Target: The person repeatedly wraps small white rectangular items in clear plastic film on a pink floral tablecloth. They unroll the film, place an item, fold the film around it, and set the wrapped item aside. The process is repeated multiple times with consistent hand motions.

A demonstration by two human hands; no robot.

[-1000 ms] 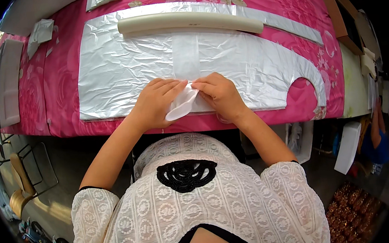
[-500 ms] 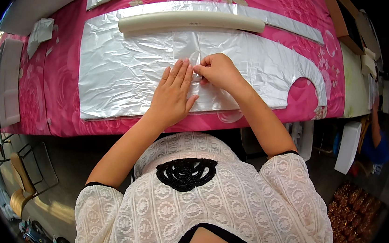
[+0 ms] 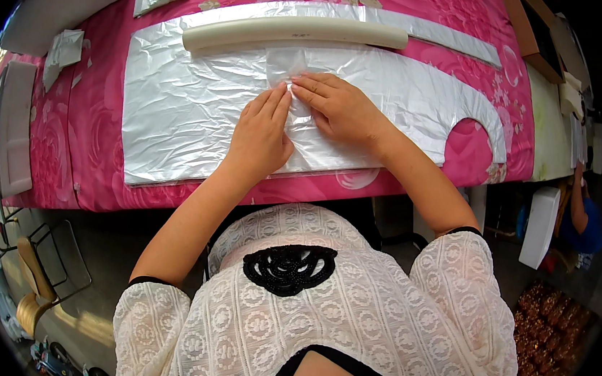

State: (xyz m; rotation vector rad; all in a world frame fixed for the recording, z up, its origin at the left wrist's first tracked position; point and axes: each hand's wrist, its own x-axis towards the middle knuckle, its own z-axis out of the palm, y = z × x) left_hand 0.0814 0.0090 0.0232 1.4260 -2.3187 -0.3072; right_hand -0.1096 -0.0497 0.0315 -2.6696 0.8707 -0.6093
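Observation:
A stack of thin, shiny, silvery-white plastic bags (image 3: 185, 112) lies flat before me, with a curved cut-out at its right end. My left hand (image 3: 261, 132) rests on it, palm down, fingers stretched out and side by side. Beside it my right hand (image 3: 340, 109) also lies on the plastic, its fingers extended toward the left fingertips. Between and just beyond the fingertips shows a small, smooth, translucent plastic piece (image 3: 286, 62), partly covered by my hands. Across the far part of the stack lies a long cream tube (image 3: 293, 31), touched by neither hand.
A pink floral cloth (image 3: 52, 161) covers the table. Folded plastic packets (image 3: 63, 53) lie at the far left, near a pale bin (image 3: 16, 128). Brown cardboard boxes (image 3: 534, 38) line the right edge. A chair (image 3: 34, 275) stands lower left; another person in blue (image 3: 585, 222) is at far right.
My right hand has gone from a pinch to lying flat with fingers extended, a little farther left. My left hand has shifted slightly away from me. At far right, the other person's arm has moved.

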